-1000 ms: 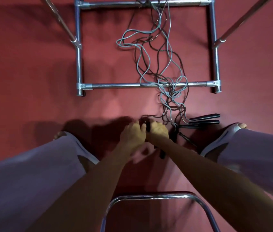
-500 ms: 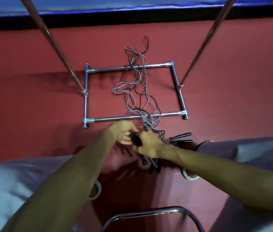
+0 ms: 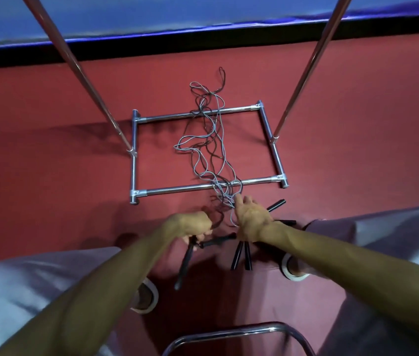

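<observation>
**A:** Hand state?

**B:** Hands are held apart, with a small gap between them. The left hand point(image 3: 190, 226) is fisted on the top end of a handle point(image 3: 186, 263), which hangs down and left with its tip free. The right hand point(image 3: 250, 222) is clamped on the cords point(image 3: 211, 150), just short of the frame's near bar.

**A:** Cord run?

**B:** From the right hand the cords are laid over the near bar of the frame point(image 3: 177, 190), across its inside and over the far bar. The loop ends are left on the floor point(image 3: 49, 176) beyond. A second handle point(image 3: 218, 241) is seen between the hands, touching the left fist. A handle pair point(image 3: 240, 255) sticks out under the right wrist; whether it is gripped cannot be told. Spare handles point(image 3: 276, 205) are laid just right of that hand.

**A:** Clearance?

**B:** Open floor is seen on both sides of the frame. Poles point(image 3: 85, 70) are mounted on its side bars and lean outward. The near side is boxed in by legs point(image 3: 396, 232) and a chair rail point(image 3: 239, 332). The far edge is bounded by a blue mat point(image 3: 203, 16).
</observation>
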The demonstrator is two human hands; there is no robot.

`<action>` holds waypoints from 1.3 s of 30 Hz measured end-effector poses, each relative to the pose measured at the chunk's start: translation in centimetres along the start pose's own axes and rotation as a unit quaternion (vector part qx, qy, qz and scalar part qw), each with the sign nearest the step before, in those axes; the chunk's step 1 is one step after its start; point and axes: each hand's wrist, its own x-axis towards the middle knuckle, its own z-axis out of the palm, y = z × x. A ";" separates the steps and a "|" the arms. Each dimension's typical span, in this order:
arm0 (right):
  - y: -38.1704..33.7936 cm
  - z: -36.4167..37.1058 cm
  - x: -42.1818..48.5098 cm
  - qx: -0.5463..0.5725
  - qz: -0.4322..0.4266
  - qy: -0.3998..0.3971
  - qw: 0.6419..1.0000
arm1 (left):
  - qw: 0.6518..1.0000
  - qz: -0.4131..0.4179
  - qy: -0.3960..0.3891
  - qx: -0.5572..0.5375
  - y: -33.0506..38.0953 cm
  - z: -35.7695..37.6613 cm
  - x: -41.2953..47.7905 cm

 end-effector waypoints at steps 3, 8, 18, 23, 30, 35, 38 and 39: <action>0.5 1.0 1.8 0.002 -0.099 0.053 0.994 | 0.993 0.100 -0.015 0.053 1.9 -1.1 -3.1; -0.7 0.4 4.9 0.208 -0.107 0.131 0.963 | 0.969 0.144 0.072 0.186 3.9 -4.4 -6.9; -2.8 -10.7 3.2 0.182 -0.237 0.141 0.944 | 0.885 0.135 0.345 0.282 1.5 -7.9 -5.6; -2.5 -8.9 4.2 0.311 -0.182 0.126 0.924 | 0.912 0.145 0.315 0.219 1.4 -7.2 -4.5; -4.5 -2.9 8.3 0.454 -0.105 0.093 0.880 | 0.972 0.071 0.223 -0.030 -2.2 -4.1 1.3; -4.7 2.9 10.4 0.317 0.059 0.107 0.940 | 0.929 -0.045 0.302 -0.207 -6.0 -2.9 7.4; -2.0 7.4 11.4 0.306 0.149 0.007 0.940 | 0.901 -0.081 0.300 -0.302 -7.8 -1.0 10.9; -1.0 8.9 11.5 0.302 0.165 -0.016 0.939 | 0.898 -0.087 0.291 -0.318 -8.6 -0.3 12.2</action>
